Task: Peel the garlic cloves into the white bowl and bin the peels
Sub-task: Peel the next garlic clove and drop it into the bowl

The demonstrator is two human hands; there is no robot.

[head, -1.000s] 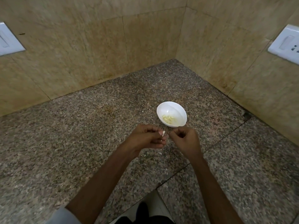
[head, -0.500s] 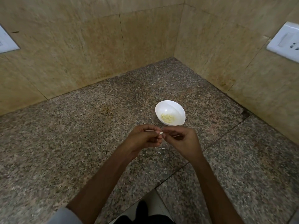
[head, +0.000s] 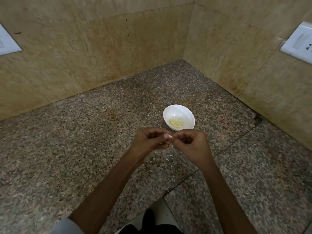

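Observation:
A small white bowl [head: 179, 115] stands on the speckled granite counter [head: 84, 149] and holds several peeled pale-yellow garlic cloves [head: 176, 122]. Just in front of the bowl my left hand [head: 150, 142] and my right hand [head: 190, 144] meet fingertip to fingertip. A small white garlic clove [head: 170, 136] is pinched between them, mostly hidden by the fingers. A few white peel scraps [head: 169, 156] lie on the counter under my hands.
Beige tiled walls meet in a corner behind the bowl. A white switch plate [head: 8, 43] is on the left wall and a white socket [head: 298, 43] on the right wall. The counter's front edge runs near my body, with floor below.
My hands have closed together on the clove, after being slightly apart a second ago. The view has shifted a little; the bowl has stayed in place.

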